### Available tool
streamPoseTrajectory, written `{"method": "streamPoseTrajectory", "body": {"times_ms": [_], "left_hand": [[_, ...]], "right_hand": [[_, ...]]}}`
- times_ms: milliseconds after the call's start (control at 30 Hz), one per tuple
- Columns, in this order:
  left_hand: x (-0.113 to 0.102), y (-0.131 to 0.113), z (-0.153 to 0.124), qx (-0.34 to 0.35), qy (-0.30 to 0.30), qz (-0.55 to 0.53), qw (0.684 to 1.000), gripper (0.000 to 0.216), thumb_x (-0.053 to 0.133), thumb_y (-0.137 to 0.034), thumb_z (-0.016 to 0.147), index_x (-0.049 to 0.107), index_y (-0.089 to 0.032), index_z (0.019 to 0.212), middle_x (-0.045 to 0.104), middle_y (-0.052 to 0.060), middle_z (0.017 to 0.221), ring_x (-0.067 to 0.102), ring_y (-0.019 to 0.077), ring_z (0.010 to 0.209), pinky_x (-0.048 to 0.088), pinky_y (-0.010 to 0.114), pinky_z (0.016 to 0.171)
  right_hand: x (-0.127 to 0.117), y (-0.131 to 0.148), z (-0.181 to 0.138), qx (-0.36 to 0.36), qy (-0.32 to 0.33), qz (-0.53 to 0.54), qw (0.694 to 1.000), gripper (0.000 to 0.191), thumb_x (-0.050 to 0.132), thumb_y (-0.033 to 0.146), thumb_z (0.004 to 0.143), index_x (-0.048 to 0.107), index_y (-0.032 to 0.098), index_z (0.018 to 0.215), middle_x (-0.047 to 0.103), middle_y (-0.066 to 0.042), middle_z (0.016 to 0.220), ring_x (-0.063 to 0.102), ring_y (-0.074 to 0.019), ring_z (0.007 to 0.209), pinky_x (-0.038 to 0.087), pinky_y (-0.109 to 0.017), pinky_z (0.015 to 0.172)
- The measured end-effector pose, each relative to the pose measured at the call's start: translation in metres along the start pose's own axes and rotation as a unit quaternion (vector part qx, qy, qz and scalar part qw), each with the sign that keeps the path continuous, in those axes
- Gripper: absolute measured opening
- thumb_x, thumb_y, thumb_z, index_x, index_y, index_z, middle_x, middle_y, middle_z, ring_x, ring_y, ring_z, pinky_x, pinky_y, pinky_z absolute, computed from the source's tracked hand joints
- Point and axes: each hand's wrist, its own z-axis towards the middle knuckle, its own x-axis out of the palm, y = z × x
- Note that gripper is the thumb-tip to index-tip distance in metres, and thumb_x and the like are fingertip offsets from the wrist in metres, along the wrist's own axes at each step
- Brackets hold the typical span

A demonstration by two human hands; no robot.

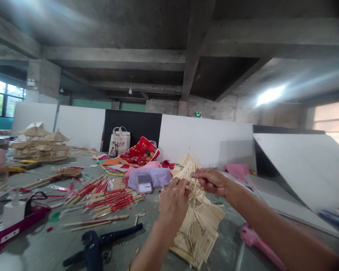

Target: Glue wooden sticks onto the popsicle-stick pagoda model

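Observation:
A pale model pavilion [205, 218] built of thin wooden sticks stands on the table in front of me, with stacked flaring roofs and a pointed top. My left hand [173, 199] is closed at the left side of its upper roof, fingers bent against the sticks. From the right, my right hand [213, 181] reaches to the same roof, its thumb and index finger pinched together near the roof's ribs. Whatever lies in that pinch is too small to make out. The left fingertips are partly hidden behind the hand.
Red-marked sticks [113, 197] lie in bundles left of the model. Nearer are a dark blue pipe cutter [92, 246] and a purple power strip [17, 229]. A pink tool [260, 242] lies under my right forearm. A phone-like device [144, 183] rests on purple cloth. Finished pavilions [42, 145] stand far left.

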Motion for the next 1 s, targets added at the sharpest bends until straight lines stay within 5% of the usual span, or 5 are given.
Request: {"method": "streamPoseTrajectory", "body": {"times_ms": [1000], "left_hand": [[-0.003,-0.004,0.004,0.015,0.027,0.050,0.998,0.014,0.052,-0.018,0.076,0.053,-0.025,0.088,0.058,-0.002,0.087,0.054,0.0132,0.078,0.035,0.023,0.061]], "right_hand": [[0.011,-0.006,-0.006,-0.042,-0.028,0.089,0.995,0.017,0.056,0.016,0.071,0.047,0.016,0.057,0.046,0.008,0.039,0.034,-0.0007,0.026,0.021,-0.009,0.024]]}}
